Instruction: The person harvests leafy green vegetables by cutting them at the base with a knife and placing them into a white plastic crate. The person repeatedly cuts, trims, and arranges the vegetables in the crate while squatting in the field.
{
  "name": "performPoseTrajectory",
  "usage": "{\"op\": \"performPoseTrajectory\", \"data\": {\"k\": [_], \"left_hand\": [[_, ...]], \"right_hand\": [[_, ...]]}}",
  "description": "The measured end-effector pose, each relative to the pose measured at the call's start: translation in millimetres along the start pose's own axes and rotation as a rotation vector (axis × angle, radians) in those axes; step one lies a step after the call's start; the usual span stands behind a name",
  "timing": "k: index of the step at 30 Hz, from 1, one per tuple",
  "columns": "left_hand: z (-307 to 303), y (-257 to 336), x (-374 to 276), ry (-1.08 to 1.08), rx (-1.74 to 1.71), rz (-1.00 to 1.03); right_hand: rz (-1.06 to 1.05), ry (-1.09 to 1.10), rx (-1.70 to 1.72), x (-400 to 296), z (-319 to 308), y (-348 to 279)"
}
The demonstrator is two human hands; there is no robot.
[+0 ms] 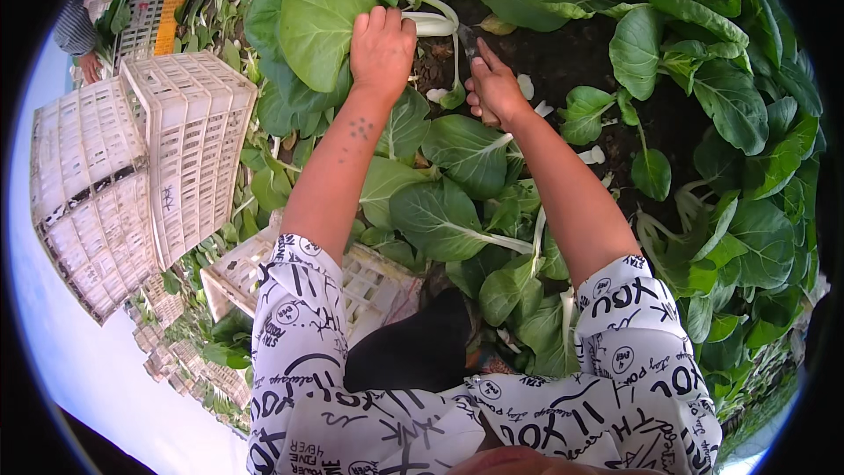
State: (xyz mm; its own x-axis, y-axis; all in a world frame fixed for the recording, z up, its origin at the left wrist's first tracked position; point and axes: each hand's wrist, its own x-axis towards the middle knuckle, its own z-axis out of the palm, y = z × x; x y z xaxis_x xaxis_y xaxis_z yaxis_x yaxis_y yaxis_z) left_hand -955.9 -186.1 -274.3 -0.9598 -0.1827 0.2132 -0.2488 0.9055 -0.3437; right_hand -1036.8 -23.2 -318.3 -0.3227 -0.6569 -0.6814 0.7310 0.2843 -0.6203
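Note:
My left hand (384, 46) is closed around a head of leafy greens, like bok choy (324, 26), near the top of the view. Its broad leaves spread left of my fingers, and its white stalks (428, 24) point right. In my right hand (493, 89) is a knife (469, 41) with a wooden handle; my index finger lies along it. The blade is at the base of the stalks; whether it touches them I cannot tell. One small leaf (455, 96) hangs down from the base on a thin stem, between my two hands.
Tall white plastic crates (198, 152) stand at the left, and another crate (379, 290) lies beside my legs. Loose leaves (438, 218) cover the ground below my hands. Dark soil (560, 56) shows at centre right, with growing greens (758, 237) beyond. Another person's sleeve (74, 26) is at upper left.

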Motion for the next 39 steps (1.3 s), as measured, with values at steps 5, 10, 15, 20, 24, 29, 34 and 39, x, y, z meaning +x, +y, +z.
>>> {"op": "performPoseTrajectory", "data": {"k": [5,10,15,20,24,29,34,39], "left_hand": [[-6,-4,4,0.011,0.002,0.019],[-55,-22,-9,0.028,-0.03,-0.006],[-162,-21,-35,0.087,-0.344,0.006],[-271,-12,-55,-0.096,-0.92,0.019],[-295,17,-70,-0.373,-1.319,0.146],[-258,72,-108,-0.638,-1.702,0.153],[-225,71,-105,-0.525,-1.475,0.026],[-213,102,-76,-0.554,-1.845,-0.033]], "right_hand": [[0.172,-0.137,0.082,-4,-31,-28],[0.175,-0.277,-0.434,-117,-60,-9],[-0.368,0.122,-0.221,-236,-90,30],[-0.977,-0.029,0.047,-263,-47,-14],[-1.017,-0.177,0.104,-284,-7,-39],[-0.837,-0.151,-0.06,-305,-20,-17],[-0.839,0.157,-0.111,-305,-35,-9],[-0.891,0.237,-0.173,-265,-8,-16]]}}
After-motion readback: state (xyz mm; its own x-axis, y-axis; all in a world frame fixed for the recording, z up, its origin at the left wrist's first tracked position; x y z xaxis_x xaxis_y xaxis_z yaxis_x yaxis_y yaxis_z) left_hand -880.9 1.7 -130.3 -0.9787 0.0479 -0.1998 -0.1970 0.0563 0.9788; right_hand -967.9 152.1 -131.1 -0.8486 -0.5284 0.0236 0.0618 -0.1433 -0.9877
